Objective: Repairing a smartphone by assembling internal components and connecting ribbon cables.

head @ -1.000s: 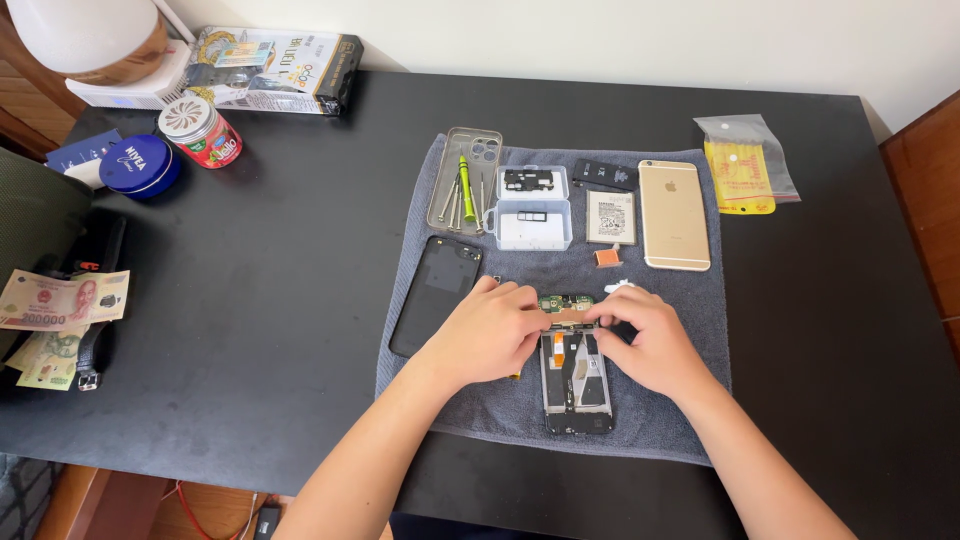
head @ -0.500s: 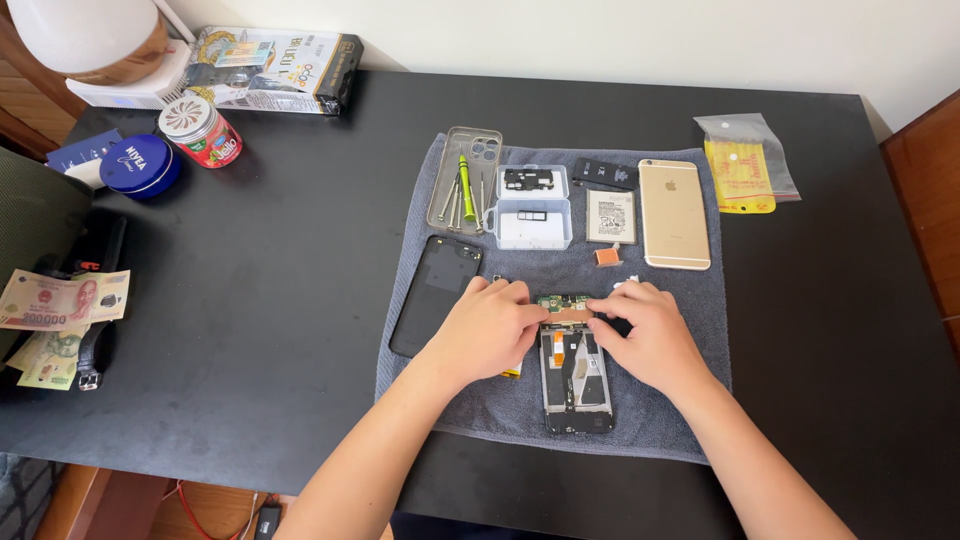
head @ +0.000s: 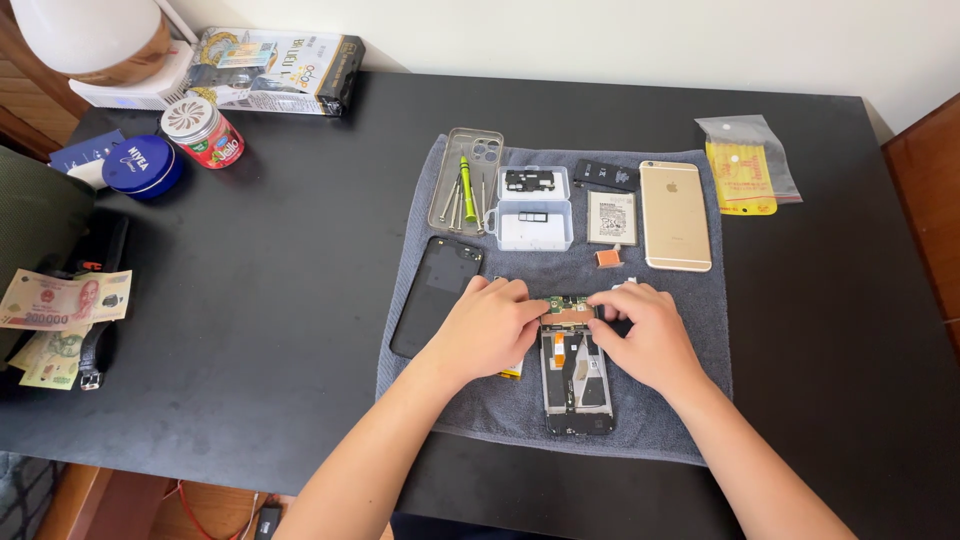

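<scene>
An opened phone body (head: 577, 385) lies on a grey towel (head: 670, 420) on the black table, its insides showing. At its top end sits a small green and copper circuit board (head: 569, 307). My left hand (head: 490, 325) pinches the board's left end. My right hand (head: 645, 330) grips its right end, fingers curled over the phone's top corner. A black phone back (head: 435, 293) lies just left of my left hand. A yellow piece peeks out under my left wrist.
On the towel's far side lie a clear tray with screwdrivers (head: 465, 185), a small clear parts box (head: 535, 208), a battery (head: 611, 217) and a gold phone (head: 675, 214). A plastic bag (head: 748, 170) sits right. Tins (head: 142, 166) and banknotes (head: 62, 298) lie left.
Both hands have shifted only slightly around the circuit board at the phone's top; the fingers closed in a little on it. Nothing else on the table moved.
</scene>
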